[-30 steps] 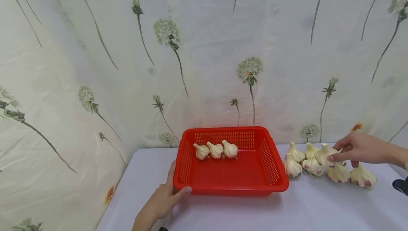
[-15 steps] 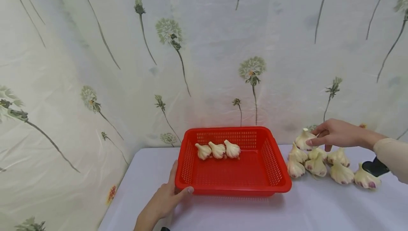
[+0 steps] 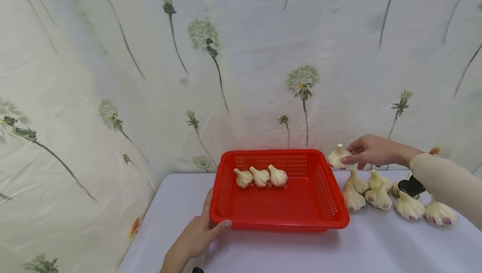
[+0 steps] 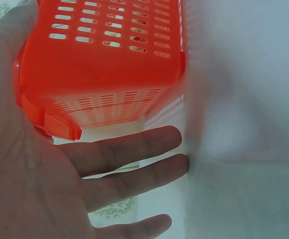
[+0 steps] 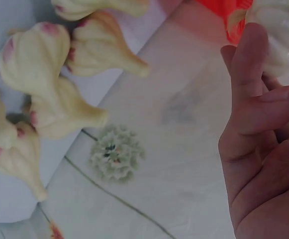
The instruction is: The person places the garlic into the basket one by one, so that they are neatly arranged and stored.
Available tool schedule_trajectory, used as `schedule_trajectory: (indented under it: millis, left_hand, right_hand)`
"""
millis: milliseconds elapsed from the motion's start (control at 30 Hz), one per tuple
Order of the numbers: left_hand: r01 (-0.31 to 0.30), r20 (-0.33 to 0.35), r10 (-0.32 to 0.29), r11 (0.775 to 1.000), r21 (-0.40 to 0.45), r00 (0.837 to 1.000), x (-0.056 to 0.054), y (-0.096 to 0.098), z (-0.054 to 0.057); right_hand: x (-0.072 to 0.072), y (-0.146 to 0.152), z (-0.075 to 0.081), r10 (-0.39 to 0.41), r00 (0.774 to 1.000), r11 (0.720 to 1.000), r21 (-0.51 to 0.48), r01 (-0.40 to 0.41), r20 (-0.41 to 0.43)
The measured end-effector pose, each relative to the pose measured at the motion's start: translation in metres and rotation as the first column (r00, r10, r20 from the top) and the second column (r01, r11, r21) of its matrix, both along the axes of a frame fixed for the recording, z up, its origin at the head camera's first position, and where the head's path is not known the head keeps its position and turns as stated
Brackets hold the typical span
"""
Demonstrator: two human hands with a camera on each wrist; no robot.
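A red plastic basket [image 3: 278,225] stands on the table with three garlic bulbs [image 3: 260,177] lined up along its back. My left hand [image 3: 196,235] rests at the basket's front left corner, thumb on the front rim. Its other fingers [image 4: 129,186] extend straight in the left wrist view, spread beneath the basket wall. Off the basket's back right corner, my right hand [image 3: 373,151] pinches a garlic bulb [image 3: 337,157] between thumb and fingers, stem up, raised above the table. The right wrist view shows this bulb [image 5: 281,37] partly cut off at the upper right.
Several more garlic bulbs [image 3: 409,206] lie grouped on the white table [image 3: 286,252] right of the basket, below my right forearm. A dandelion-patterned curtain [image 3: 244,76] hangs behind the table and along its left side.
My right hand has lifted a garlic bulb from the group and carried it left toward the basket. My left hand keeps its place at the basket corner.
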State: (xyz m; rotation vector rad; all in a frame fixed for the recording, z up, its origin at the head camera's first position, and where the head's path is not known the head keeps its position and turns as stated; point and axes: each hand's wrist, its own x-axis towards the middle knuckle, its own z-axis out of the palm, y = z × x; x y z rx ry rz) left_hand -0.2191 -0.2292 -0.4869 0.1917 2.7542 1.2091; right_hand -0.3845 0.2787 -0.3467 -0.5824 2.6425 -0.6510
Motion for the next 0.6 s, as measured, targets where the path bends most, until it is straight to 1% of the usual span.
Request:
schedule_trajectory:
  millis: [100, 233, 367, 600]
  left_hand:
    - [0.008, -0.012, -0.009, 1.000, -0.014, 1.000, -0.001, 0.000, 0.001]
    - [0.002, -0.014, -0.003, 1.000, -0.030, 1.000, -0.001, 0.000, 0.002]
    - [-0.001, -0.011, 0.001, 0.999, -0.035, 1.000, -0.001, 0.000, 0.002]
    - [-0.009, 0.014, 0.009, 1.000, -0.030, 1.000, 0.001, 0.001, 0.001]
  right_hand:
    - [-0.001, -0.010, 0.000, 0.003, 1.000, 1.000, -0.010, -0.003, 0.012]
    - [-0.005, -0.027, -0.001, 0.002, 1.000, 1.000, -0.022, -0.002, 0.018]
    - [-0.007, -0.045, -0.003, -0.003, 1.000, 1.000, -0.017, 0.003, -0.003]
    - [-0.008, -0.071, -0.015, -0.029, 1.000, 0.998, -0.047, 0.029, -0.009]
